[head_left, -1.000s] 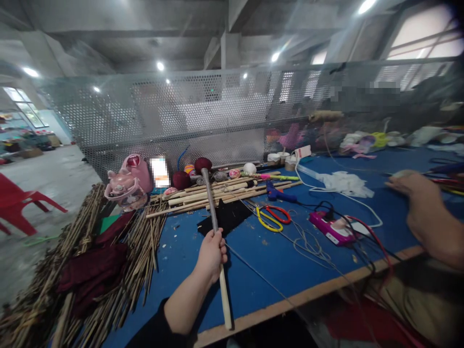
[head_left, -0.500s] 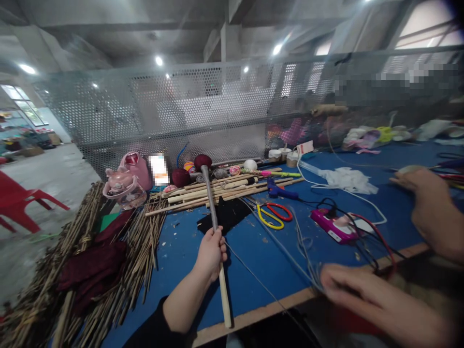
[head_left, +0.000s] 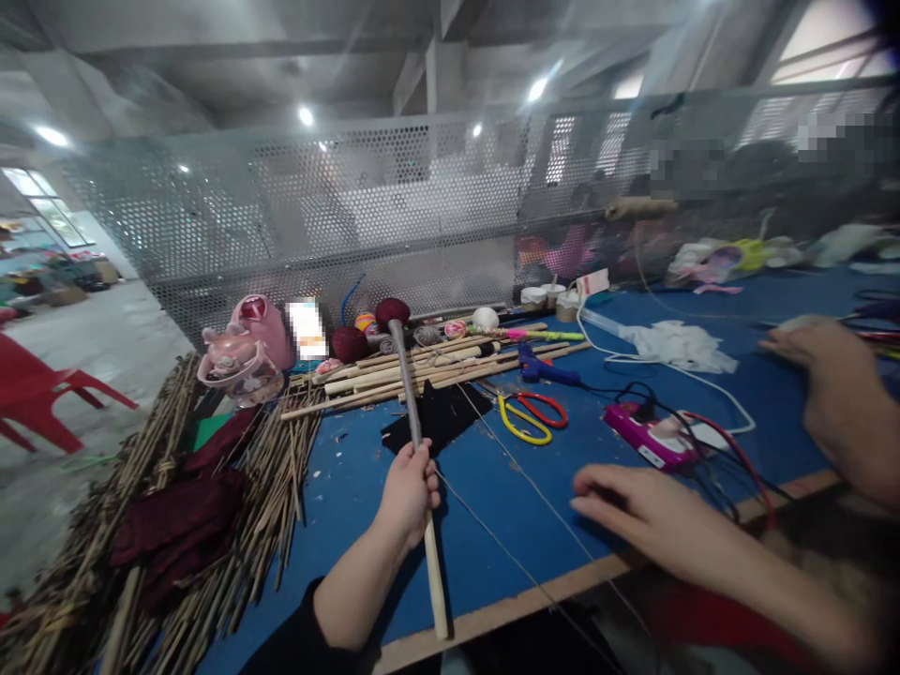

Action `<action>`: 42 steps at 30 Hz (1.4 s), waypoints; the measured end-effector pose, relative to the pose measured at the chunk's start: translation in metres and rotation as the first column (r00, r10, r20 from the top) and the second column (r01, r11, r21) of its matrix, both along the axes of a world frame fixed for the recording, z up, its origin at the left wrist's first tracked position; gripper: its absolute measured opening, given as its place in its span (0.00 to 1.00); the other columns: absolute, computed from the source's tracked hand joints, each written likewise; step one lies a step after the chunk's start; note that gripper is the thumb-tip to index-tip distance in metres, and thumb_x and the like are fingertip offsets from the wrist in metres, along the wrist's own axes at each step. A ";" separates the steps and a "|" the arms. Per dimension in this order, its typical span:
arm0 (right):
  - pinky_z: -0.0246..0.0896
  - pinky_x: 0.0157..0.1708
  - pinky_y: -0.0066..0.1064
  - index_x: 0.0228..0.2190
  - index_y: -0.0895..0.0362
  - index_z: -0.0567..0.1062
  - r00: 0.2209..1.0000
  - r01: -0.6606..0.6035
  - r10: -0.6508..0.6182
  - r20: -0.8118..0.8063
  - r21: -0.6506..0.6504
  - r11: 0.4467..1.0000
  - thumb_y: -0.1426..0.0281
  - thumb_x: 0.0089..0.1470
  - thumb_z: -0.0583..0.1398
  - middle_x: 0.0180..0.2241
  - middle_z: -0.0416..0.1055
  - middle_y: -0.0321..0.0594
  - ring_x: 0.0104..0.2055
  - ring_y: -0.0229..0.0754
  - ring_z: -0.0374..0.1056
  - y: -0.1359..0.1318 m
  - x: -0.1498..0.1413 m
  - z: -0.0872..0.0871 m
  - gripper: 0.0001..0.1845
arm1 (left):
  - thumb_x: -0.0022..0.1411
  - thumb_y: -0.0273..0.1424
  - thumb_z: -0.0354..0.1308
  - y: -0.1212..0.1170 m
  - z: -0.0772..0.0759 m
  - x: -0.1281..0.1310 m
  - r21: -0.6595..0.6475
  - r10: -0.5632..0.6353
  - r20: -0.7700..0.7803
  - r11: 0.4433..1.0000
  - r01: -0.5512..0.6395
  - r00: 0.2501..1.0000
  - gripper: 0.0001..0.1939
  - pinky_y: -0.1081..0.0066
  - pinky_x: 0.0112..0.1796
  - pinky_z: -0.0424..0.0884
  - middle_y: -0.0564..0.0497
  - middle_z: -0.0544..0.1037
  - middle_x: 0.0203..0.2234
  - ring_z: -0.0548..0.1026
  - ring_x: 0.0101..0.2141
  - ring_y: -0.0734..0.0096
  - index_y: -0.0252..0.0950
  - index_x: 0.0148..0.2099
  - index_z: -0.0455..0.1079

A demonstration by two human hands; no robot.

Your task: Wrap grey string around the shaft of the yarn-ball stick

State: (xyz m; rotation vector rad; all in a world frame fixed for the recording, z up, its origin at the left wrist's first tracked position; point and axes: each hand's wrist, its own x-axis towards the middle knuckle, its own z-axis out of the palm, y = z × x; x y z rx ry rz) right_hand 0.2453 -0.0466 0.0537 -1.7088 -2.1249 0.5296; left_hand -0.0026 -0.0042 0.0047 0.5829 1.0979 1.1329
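Observation:
My left hand (head_left: 408, 483) is wrapped around a wooden stick (head_left: 435, 581), held aslant over the blue table. The stick's upper part is wound in grey yarn (head_left: 406, 380), and a dark red ball (head_left: 392, 314) is at its far end. A thin grey strand (head_left: 492, 536) runs from by my left fingers to the table's front edge. Over the table's right front, my right hand (head_left: 647, 502) has thumb and fingers apart, with nothing visible between them. A second strand (head_left: 538, 492) passes just left of it. Black cloth (head_left: 450, 417) lies beneath the stick.
Scissors (head_left: 524, 419), a blue glue gun (head_left: 545, 367) and a purple power strip (head_left: 651, 441) with cables lie right of centre. Bundled twigs (head_left: 260, 506) cover the left side; wooden rods (head_left: 366, 378) lie behind. A co-worker's hand (head_left: 822, 361) is at far right, before a perforated screen (head_left: 337, 216).
My right hand has come in from the lower right and moved up and left. The loose grey yarn loops beside the scissors have been drawn out into a straight strand. My left hand keeps its hold.

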 end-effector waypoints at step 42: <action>0.55 0.26 0.25 0.23 0.61 0.72 0.630 -0.456 -0.023 -0.776 -0.394 0.798 0.67 0.41 0.59 0.21 0.69 0.36 0.24 0.35 0.62 0.085 -0.129 -0.061 0.09 | 0.45 0.21 0.55 -0.002 0.004 0.006 -0.017 0.126 0.165 0.992 -0.124 0.978 0.12 0.84 0.13 0.50 0.57 0.61 0.17 0.58 0.15 0.85 0.33 0.34 0.60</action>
